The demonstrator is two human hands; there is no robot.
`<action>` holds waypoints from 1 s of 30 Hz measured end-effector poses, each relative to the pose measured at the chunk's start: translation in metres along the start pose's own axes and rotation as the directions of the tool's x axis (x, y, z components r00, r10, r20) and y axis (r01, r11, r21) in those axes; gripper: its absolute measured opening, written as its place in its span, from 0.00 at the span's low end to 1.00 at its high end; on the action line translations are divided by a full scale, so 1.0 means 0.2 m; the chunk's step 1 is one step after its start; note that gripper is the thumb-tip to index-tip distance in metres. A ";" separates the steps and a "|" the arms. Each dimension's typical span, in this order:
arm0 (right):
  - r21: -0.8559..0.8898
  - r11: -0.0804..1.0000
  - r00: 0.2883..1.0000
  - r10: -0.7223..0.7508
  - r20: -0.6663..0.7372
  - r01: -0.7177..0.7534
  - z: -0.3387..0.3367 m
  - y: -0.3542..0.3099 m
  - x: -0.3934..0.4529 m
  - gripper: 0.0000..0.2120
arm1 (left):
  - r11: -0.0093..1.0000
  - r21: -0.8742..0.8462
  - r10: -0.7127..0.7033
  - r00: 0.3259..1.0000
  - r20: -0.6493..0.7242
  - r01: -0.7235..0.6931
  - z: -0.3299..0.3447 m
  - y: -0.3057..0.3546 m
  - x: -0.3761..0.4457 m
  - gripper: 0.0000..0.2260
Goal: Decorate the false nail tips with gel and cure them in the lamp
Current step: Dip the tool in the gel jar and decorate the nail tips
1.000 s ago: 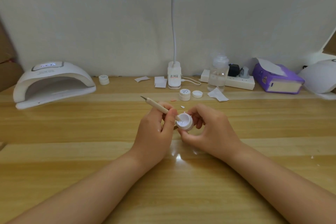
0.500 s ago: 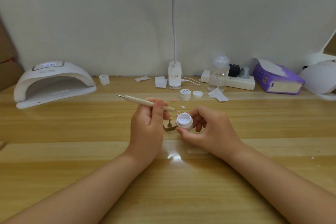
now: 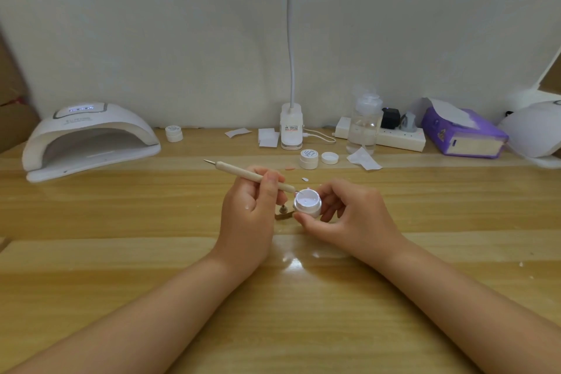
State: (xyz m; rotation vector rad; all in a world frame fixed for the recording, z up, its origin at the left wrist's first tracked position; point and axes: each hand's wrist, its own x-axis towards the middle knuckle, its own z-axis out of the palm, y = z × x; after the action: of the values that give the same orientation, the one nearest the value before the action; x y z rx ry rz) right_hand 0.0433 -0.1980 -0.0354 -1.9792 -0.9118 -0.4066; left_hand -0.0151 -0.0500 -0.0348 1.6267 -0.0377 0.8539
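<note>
At the centre of the frame, an open gel pot [image 3: 307, 205] is gripped by the curled fingers of the right hand [image 3: 349, 218] just above the table [image 3: 121, 252]. A dotting tool [image 3: 252, 175] is pinched in the left hand [image 3: 247, 215], its tip at the pot's rim. The curing lamp [image 3: 89, 140] is seen at the left edge.

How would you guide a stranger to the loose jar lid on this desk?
Start at the white clip lamp base at the back of the wooden desk. Just in front, to its right, stands a closed white jar. The round white lid beside it lies upturned, shallow and hollow.
</note>
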 end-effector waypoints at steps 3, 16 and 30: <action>0.002 1.000 1.000 0.007 0.008 -0.007 0.00 0.00 0.00 0.15 | 0.999 0.002 0.039 0.999 -0.028 -0.039 0.00 0.01 0.00 0.07; -0.124 0.992 0.999 0.036 0.019 -0.033 -0.02 -0.02 0.00 0.16 | 0.986 0.054 0.157 0.987 -0.021 -0.155 0.00 0.02 0.01 0.06; -0.372 0.826 0.906 0.373 -0.200 -0.422 -0.20 0.23 0.08 0.18 | 0.994 0.036 0.100 0.994 -0.038 -0.099 -0.01 0.03 0.01 0.05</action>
State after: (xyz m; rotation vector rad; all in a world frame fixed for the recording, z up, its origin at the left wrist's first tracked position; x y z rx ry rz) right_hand 0.0911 -0.2397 -0.0303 -2.4294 -0.3263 -0.4938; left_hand -0.0172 -0.0490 -0.0297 1.6504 -0.0768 0.9679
